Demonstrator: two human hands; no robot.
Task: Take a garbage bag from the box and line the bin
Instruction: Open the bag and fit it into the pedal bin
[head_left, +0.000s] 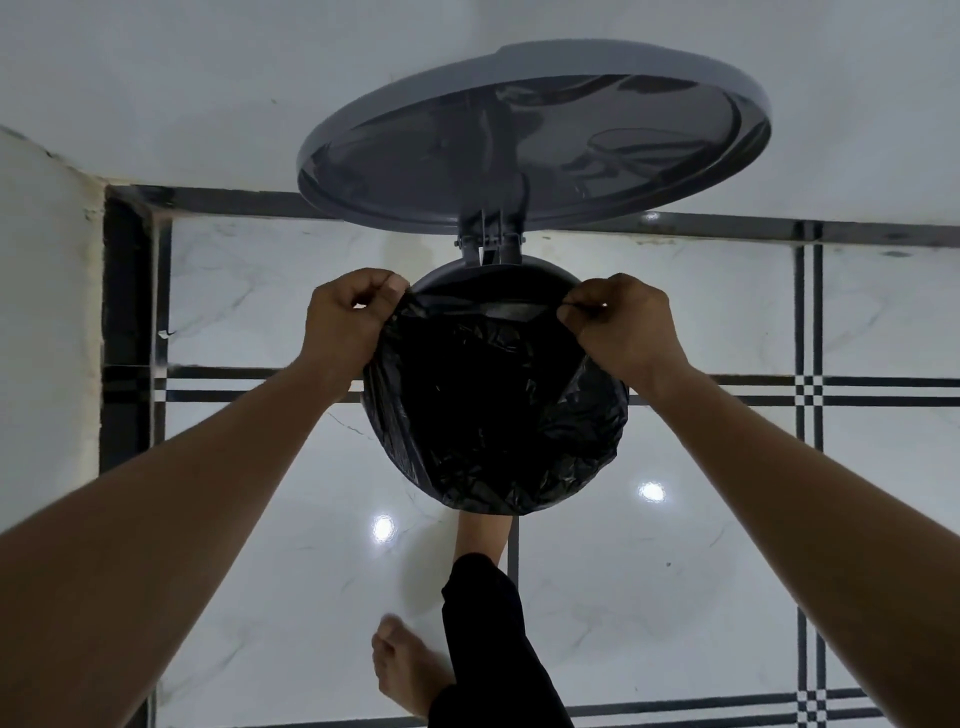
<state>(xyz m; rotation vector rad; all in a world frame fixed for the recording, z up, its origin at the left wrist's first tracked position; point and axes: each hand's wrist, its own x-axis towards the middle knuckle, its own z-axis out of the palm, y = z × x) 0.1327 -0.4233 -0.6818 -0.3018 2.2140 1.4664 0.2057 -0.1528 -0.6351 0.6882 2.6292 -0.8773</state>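
From the head view I look straight down into the bin (498, 280), a round grey pedal can standing on the floor (701, 545) against the wall (156, 78). Its lid (535, 140) stands open, hinged at the bin's 12 o'clock edge. The black garbage bag (493, 410) sits in the mouth of the bin, its crinkled plastic already folded over the rim from about 3 o'clock round through 6 to 9 o'clock; the back rim near 12 o'clock still shows bare grey.

My left hand (345, 317) is at roughly 10 o'clock on the rim, its fingers (384, 283) curled tight and pinching the bag's edge. My right hand (623, 322) is at about 2 o'clock, fingers likewise curled and pinching the bag's edge, so the hem is stretched taut between the two hands across the back of the opening.

At 6 o'clock my right foot (485, 535) reaches under the bin's front edge, a dark trouser leg (488, 639) above it. My left foot (405, 665) rests bare on the tiles closer to me.
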